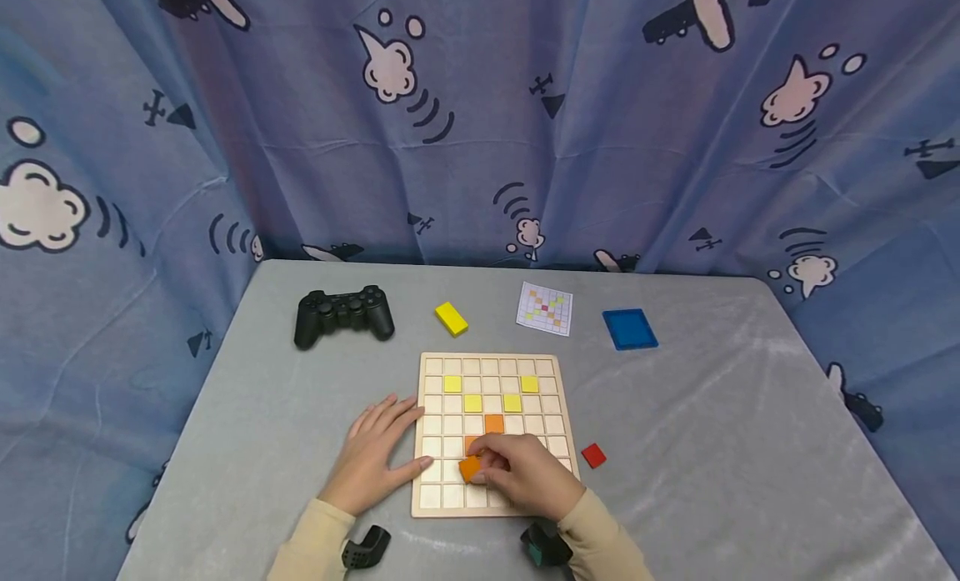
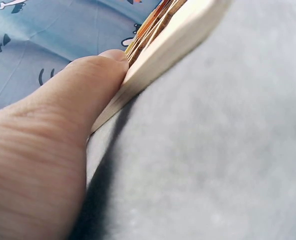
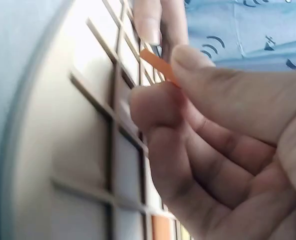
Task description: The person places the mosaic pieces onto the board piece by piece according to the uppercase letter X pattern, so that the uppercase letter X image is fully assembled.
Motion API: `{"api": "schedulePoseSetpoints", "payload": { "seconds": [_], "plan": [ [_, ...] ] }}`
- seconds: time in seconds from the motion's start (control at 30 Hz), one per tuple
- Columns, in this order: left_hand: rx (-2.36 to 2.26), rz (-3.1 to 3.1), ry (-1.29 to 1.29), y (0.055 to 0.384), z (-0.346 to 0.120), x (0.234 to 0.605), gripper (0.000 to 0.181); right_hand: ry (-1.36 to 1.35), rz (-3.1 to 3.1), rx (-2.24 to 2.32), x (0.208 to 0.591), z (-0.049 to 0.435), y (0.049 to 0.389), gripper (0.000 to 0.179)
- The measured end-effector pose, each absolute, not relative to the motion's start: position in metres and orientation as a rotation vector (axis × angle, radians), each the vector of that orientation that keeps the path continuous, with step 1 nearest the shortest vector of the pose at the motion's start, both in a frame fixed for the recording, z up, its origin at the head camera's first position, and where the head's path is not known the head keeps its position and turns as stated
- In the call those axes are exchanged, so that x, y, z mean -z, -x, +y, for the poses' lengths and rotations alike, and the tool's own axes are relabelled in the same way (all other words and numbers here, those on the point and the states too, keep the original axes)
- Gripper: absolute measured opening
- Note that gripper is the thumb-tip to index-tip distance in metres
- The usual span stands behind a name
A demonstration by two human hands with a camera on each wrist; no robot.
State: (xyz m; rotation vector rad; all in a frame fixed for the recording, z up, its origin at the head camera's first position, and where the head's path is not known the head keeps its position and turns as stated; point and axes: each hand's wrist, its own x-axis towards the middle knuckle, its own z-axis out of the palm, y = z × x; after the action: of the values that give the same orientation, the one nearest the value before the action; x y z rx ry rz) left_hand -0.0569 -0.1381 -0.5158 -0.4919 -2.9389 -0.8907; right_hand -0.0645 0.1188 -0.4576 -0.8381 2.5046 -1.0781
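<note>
A wooden grid board (image 1: 431,499) lies on the table in front of me. My right hand (image 1: 528,473) pinches an orange square tile (image 1: 469,468) between thumb and finger, tilted over the lower part of the grid. In the right wrist view, this orange tile (image 3: 156,63) shows edge-on at the fingertips. My left hand (image 1: 381,454) rests at the board's left side with fingers stretched out, its fingertips and thumb at the frame. Several yellow tiles (image 1: 453,384) sit in upper cells. Orange tiles (image 1: 493,423) sit nearer the middle, one partly hidden by the right hand.
Just right of the board lies a red tile (image 1: 593,456). Along the back are a black game controller (image 1: 343,316), a yellow block (image 1: 452,318), a printed pattern card (image 1: 544,308) and a blue square tray (image 1: 630,329). A patterned curtain (image 1: 480,147) hangs behind the table.
</note>
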Motion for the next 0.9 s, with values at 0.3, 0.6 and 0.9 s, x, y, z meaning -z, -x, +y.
{"api": "schedulePoseSetpoints", "payload": {
  "seconds": [0.3,0.6,0.9],
  "plan": [
    [0.896,-2.939,0.495,0.057,-0.138,0.514,0.068,0.821,2.525,1.062,0.466,0.106,0.064,0.02],
    [0.884,-2.943,0.495,0.057,-0.139,0.515,0.068,0.859,2.608,0.941,0.47,0.098,0.063,0.023],
    [0.873,-2.929,0.502,0.056,-0.139,0.516,0.069,0.94,2.703,0.737,0.468,0.093,0.061,0.025]
  ]
}}
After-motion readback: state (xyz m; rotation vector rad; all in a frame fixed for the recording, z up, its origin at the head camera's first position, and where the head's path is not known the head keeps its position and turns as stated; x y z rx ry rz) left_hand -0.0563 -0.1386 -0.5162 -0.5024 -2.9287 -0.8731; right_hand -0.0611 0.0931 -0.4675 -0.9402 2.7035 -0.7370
